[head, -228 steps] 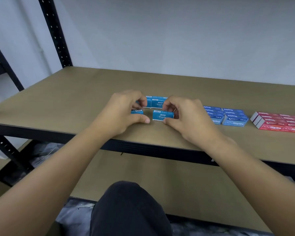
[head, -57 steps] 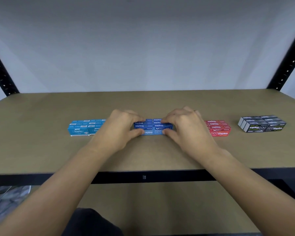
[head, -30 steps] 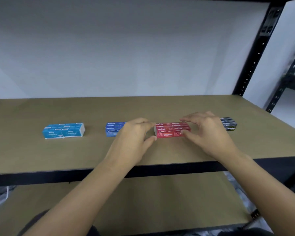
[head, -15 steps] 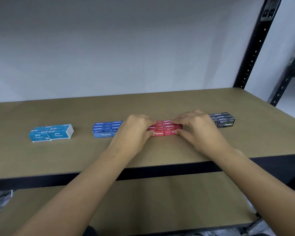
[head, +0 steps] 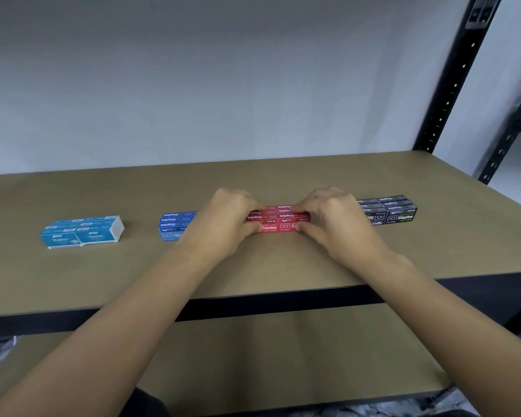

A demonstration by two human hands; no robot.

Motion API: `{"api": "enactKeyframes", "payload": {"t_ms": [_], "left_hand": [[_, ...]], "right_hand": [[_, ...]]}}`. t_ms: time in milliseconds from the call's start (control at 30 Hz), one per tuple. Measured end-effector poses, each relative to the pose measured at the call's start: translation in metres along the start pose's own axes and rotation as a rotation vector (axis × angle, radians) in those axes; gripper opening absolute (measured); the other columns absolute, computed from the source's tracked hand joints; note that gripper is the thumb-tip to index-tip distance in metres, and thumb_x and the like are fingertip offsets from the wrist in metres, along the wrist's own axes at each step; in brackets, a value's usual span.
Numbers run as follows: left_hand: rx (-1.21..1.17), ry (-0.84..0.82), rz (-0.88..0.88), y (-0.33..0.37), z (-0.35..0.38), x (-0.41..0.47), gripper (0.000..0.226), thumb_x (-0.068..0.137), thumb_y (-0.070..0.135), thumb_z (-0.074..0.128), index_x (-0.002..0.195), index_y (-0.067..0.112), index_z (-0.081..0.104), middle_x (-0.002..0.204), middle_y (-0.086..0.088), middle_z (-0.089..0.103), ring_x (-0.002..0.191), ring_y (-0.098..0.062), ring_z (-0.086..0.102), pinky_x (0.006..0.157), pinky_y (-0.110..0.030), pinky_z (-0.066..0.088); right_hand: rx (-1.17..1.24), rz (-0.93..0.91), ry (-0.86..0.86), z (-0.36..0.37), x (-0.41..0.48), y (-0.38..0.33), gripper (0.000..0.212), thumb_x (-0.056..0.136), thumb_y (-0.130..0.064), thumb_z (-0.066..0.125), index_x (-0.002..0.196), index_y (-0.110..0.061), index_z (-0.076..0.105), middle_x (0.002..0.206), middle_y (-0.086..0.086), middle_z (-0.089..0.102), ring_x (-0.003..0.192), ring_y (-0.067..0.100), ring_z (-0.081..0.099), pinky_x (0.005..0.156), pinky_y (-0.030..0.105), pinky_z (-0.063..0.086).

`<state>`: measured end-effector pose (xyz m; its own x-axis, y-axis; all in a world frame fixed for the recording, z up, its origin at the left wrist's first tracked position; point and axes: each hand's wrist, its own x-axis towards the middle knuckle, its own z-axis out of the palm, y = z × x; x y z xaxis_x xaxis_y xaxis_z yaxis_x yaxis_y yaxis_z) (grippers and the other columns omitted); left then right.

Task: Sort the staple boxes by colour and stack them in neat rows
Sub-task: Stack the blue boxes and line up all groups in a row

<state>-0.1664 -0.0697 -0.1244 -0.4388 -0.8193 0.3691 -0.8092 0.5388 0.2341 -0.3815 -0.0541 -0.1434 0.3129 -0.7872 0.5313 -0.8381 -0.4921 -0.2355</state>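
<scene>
Four colour groups of staple boxes stand in a line on the brown shelf board (head: pixel 283 266). The light blue boxes (head: pixel 82 231) are at the left, then the dark blue boxes (head: pixel 175 225), the red boxes (head: pixel 278 219) and the black boxes (head: pixel 394 210). My left hand (head: pixel 226 224) grips the left end of the red group, thumb at the front and fingers curled over the top. From the other side my right hand (head: pixel 334 221) grips the right end the same way. My hands hide both ends of the red group and parts of the dark blue and black groups.
A black perforated upright (head: pixel 451 85) of the rack rises at the back right corner. The black front rail (head: pixel 268 305) runs under my forearms, with a lower shelf board (head: pixel 268 356) beneath. A pale wall stands behind the shelf.
Over the earlier frames my hands went from the light blue boxes to the dark blue, then to the red. In the last second they closed in and gripped both ends of the red group.
</scene>
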Motion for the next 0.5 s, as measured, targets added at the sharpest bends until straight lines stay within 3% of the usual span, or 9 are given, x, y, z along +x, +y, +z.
{"api": "enactKeyframes", "payload": {"t_ms": [333,400,500], "left_hand": [[-0.022,0.021,0.02,-0.001,0.0,-0.002,0.032,0.083,0.022,0.074,0.114,0.019,0.069,0.103,0.001,0.067,0.093,-0.018,0.061,0.084,-0.038,0.05],[-0.032,0.042,0.03,0.0,-0.001,-0.004,0.037,0.082,0.021,0.075,0.117,0.017,0.067,0.106,0.0,0.067,0.095,-0.018,0.061,0.087,-0.036,0.05],[-0.058,0.113,0.01,0.002,-0.003,-0.011,0.048,0.08,0.02,0.077,0.125,0.014,0.063,0.117,0.0,0.065,0.105,-0.016,0.06,0.092,-0.022,0.043]], "right_hand": [[-0.001,0.015,0.0,0.001,0.001,-0.001,0.032,0.081,-0.021,0.075,0.114,-0.021,0.072,0.105,-0.001,0.071,0.098,0.025,0.059,0.088,0.04,0.048],[0.014,0.033,0.012,-0.003,-0.001,0.0,0.038,0.08,-0.023,0.077,0.117,-0.019,0.07,0.113,-0.001,0.071,0.104,0.024,0.059,0.094,0.036,0.046],[0.061,0.064,0.07,-0.017,-0.005,0.002,0.045,0.078,-0.024,0.08,0.122,-0.018,0.068,0.121,-0.001,0.069,0.112,0.021,0.059,0.097,0.023,0.039]]}}
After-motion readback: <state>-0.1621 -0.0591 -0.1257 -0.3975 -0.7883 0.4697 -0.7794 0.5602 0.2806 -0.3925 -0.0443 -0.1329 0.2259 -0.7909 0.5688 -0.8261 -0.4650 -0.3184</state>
